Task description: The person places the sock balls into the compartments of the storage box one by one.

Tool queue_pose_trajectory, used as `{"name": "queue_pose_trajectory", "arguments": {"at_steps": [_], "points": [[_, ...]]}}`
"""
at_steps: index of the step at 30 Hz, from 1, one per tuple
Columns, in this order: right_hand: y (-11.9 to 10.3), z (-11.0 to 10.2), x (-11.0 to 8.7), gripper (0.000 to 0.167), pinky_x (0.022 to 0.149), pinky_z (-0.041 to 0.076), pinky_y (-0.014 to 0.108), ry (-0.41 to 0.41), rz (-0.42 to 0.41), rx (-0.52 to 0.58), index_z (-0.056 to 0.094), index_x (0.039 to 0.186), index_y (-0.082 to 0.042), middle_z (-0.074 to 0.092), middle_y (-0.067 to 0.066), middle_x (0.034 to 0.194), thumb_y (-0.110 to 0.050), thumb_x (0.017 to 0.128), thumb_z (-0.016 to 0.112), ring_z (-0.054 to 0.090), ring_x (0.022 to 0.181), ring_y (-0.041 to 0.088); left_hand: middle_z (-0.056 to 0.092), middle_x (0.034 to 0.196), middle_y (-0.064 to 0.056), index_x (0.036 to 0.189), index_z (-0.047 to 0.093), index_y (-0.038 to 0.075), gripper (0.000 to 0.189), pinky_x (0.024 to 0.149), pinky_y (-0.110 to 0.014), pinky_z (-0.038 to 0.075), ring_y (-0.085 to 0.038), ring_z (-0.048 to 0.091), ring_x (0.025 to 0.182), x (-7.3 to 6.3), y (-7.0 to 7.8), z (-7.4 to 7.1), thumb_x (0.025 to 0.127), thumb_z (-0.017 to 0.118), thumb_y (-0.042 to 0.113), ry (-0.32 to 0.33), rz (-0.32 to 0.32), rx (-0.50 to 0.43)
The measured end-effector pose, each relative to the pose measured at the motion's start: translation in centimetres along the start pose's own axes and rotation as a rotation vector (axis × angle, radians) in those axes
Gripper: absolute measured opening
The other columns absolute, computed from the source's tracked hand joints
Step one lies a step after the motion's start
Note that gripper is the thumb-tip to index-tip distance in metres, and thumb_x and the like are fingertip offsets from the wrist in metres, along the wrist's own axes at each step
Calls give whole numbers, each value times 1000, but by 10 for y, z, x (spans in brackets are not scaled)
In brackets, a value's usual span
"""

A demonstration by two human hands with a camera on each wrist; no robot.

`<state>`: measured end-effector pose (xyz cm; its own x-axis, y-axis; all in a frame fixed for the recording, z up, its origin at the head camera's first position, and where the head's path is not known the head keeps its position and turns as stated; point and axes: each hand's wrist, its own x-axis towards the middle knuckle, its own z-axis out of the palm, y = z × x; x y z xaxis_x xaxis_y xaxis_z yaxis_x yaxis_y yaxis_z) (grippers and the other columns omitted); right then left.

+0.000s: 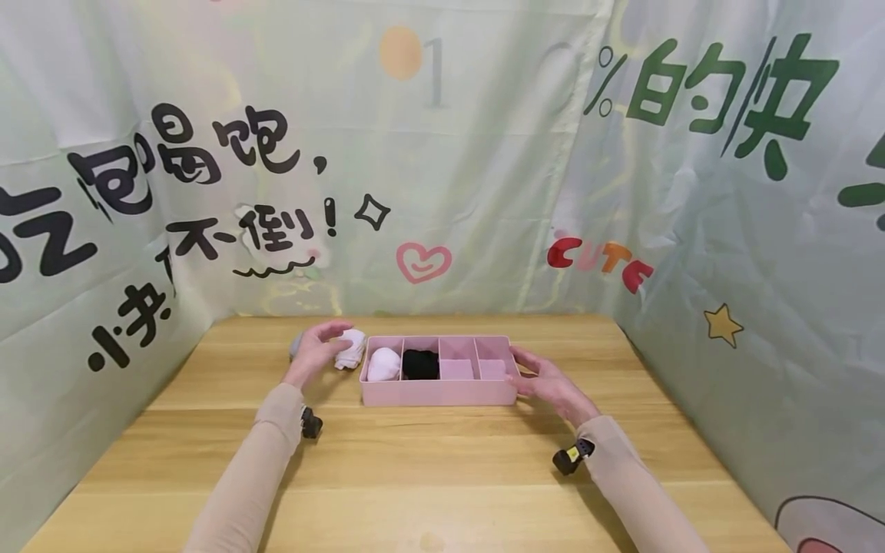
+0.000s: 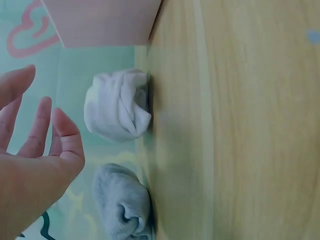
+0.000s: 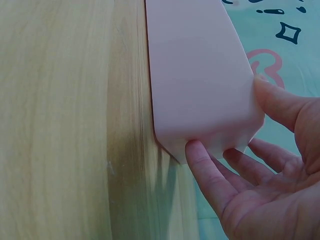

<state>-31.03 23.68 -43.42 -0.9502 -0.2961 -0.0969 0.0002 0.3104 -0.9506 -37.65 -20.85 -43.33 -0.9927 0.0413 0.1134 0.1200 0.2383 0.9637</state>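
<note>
A pink box (image 1: pixel 439 394) with a row of compartments rests on the table. Its leftmost compartment holds a white rolled sock bundle (image 1: pixel 384 365), and a black bundle (image 1: pixel 421 365) fills the one beside it. The two compartments on the right hold nothing. My right hand (image 1: pixel 553 390) holds the box's right end, thumb at the top edge and fingers against the end wall. Left of the box, my left hand (image 1: pixel 316 355) hovers with loosely bent fingers by another white rolled sock (image 2: pixel 117 105), apart from it in the left wrist view. A grey rolled sock (image 2: pixel 122 202) lies farther left, partly hidden in the head view.
The wooden table (image 1: pixel 442 476) reaches back to a pale green printed cloth (image 1: pixel 484 177), which also hangs along the left and right sides. Each wrist carries a small black camera, one on the left (image 1: pixel 311 423) and one on the right (image 1: pixel 571 458).
</note>
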Motion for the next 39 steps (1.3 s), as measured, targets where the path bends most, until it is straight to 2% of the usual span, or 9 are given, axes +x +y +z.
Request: {"name": "queue_pose_trajectory", "arguments": {"at_steps": [8, 12, 15, 20, 22, 26, 29, 35, 39], "points": [[-1, 1, 0, 74, 107, 43, 47, 6, -8, -3, 19, 156, -5, 17, 21, 162, -12, 96, 62, 27, 143, 45, 42, 151, -18, 134, 55, 3, 49, 119, -52, 23, -37, 31, 144, 6, -9, -4, 87, 68, 1, -26, -36, 26], [0, 2, 0, 74, 106, 44, 46, 8, -11, 13, 19, 156, -5, 17, 21, 161, -10, 96, 62, 28, 143, 45, 46, 149, -17, 134, 56, 2, 48, 111, -43, 38, -35, 38, 138, 10, -14, -3, 88, 65, -3, -44, -54, 20], [0, 2, 0, 73, 106, 44, 47, 10, -10, 15, 20, 156, -5, 18, 21, 161, -9, 96, 61, 28, 143, 45, 43, 151, -18, 137, 54, 1, 50, 102, -36, 44, -35, 39, 136, 13, -19, -2, 88, 64, -6, -85, -53, 27], [1, 2, 0, 73, 106, 44, 46, 2, -7, 0, 18, 156, -5, 16, 21, 162, -9, 97, 60, 27, 143, 45, 21, 162, -18, 142, 48, 2, 56, 114, -45, 34, -38, 18, 148, 16, -24, -1, 89, 61, -7, -142, -54, 33], [1, 1, 0, 73, 105, 45, 46, 4, -2, 1, 19, 156, -5, 17, 21, 162, -10, 96, 61, 28, 143, 45, 17, 162, -19, 144, 47, 2, 57, 115, -47, 32, -38, 14, 149, 17, -24, -1, 89, 61, -7, -155, -63, 34], [-1, 1, -1, 73, 105, 44, 47, 2, -4, 3, 19, 156, -5, 17, 21, 162, -10, 97, 60, 28, 143, 45, 28, 157, -23, 145, 44, 2, 60, 100, -38, 46, -38, 38, 135, 18, -22, 0, 88, 60, -8, -174, -93, 32], [-1, 1, -1, 72, 105, 45, 47, 3, -3, 7, 19, 156, -6, 17, 20, 162, -10, 97, 60, 28, 143, 45, 40, 148, -26, 144, 45, 1, 60, 90, -31, 49, -28, 52, 115, 19, -21, 1, 87, 62, -9, -180, -119, 24], [0, 0, 0, 72, 105, 45, 46, 9, 3, -4, 19, 156, -6, 17, 20, 162, -9, 97, 60, 29, 143, 45, 51, 134, -29, 135, 51, -5, 54, 84, -28, 51, -17, 57, 100, 15, -22, 0, 85, 68, -5, -197, -109, 50], [0, 0, 0, 72, 106, 44, 46, 9, 5, -1, 19, 156, -5, 17, 20, 162, -8, 97, 60, 28, 143, 44, 61, 115, -20, 127, 53, -7, 48, 75, -23, 51, -11, 57, 86, 15, -23, -2, 82, 70, -5, -203, -95, 72]]}}
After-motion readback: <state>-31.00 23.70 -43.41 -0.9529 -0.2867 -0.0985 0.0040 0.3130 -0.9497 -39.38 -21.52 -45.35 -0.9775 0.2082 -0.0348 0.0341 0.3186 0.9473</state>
